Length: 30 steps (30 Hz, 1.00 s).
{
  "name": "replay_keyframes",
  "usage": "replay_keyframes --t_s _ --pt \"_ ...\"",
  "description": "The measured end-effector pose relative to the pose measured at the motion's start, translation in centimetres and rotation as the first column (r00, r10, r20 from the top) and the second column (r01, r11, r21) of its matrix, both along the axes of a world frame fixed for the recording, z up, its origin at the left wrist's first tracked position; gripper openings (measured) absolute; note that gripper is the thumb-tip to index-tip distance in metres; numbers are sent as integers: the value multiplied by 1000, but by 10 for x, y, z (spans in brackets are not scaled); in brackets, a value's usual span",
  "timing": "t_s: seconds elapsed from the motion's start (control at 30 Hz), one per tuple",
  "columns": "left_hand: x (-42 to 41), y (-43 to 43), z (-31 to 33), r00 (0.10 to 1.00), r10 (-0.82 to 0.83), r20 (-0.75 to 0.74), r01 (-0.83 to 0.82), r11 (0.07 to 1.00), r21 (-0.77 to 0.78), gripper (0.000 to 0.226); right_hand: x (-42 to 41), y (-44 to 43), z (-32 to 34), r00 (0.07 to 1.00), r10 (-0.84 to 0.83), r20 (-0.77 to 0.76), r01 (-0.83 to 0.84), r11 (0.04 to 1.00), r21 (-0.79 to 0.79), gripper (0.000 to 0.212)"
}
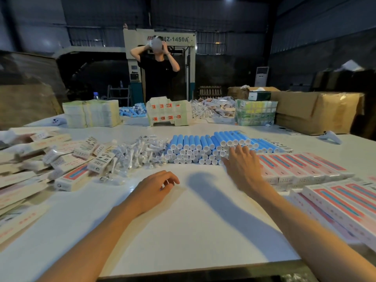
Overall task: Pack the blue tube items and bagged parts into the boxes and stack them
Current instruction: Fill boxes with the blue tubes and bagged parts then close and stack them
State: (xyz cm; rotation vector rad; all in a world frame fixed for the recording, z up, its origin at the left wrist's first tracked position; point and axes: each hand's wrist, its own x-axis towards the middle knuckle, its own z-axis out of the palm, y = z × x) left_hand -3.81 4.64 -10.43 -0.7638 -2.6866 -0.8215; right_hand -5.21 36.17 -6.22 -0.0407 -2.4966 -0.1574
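Blue with white end caps, tubes point(195, 148) piled in rows; right hand point(242, 165) spread flat at pile's right end, left hand point(154, 190) loosely curled, empty.

- Bench point(183, 231), centre ahead of me: tubes point(193, 148) stacked in layers, ends toward me.
- Just left of them: bagged parts point(142, 153) in a pile.
- Further left: heap of boxes point(40, 165).
- Right of the tubes: rows of boxes point(301, 165), side by side.
- My right hand point(242, 165) at the stack's right end; my left hand point(156, 186) over bare bench before the bagged parts.
- Far edge: flat cartons point(91, 116) in stacks; a person point(158, 78) behind.
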Motion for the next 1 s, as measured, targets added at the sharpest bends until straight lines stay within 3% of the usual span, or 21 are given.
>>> replay_keyframes --t_s 0.07,0.1,0.17,0.23,0.4,0.47,0.57,0.63,0.7,0.8,0.93,1.0 --pt "4 3 4 998 56 -7 -56 998 -1 23 -9 -33 3 972 234 -7 -231 952 -199 19" --pt "7 3 6 996 89 -9 -89 996 -2 23 -12 -53 2 941 338 11 -316 890 -330 20" --pt "11 2 11 987 159 -14 -159 987 -10 23 -11 -92 -10 867 498 17 -392 702 -594 21" --pt "13 -5 17 973 231 -14 -231 973 -14 22 -11 -117 -31 814 580 -10 -411 563 -717 16" --pt "16 -54 46 896 436 -88 -445 878 -178 22 -19 -115 -53 748 664 20 -430 507 -747 19" --pt "23 -90 60 799 582 -148 -595 732 -332 29 -20 -113 -53 730 683 11 -431 474 -768 22" --pt "44 -152 72 574 775 -266 -780 418 -465 38 -20 -119 -54 701 713 16 -438 449 -778 21" --pt "60 -191 73 439 834 -336 -830 232 -508 41 -20 -121 -53 683 730 20 -439 432 -788 22" --pt "74 -220 70 362 863 -352 -819 113 -563 50 -20 -123 -53 664 747 28 -459 436 -774 22" --pt "85 -244 63 385 860 -336 -737 67 -673 59 -20 -123 -51 652 758 25 -481 440 -758 22" --pt "91 -247 57 445 805 -392 -714 54 -698 47 -20 -123 -53 643 765 28 -497 445 -745 23" --pt "91 -240 64 442 817 -369 -756 118 -644 47 -20 -122 -54 642 766 32 -500 450 -740 23"
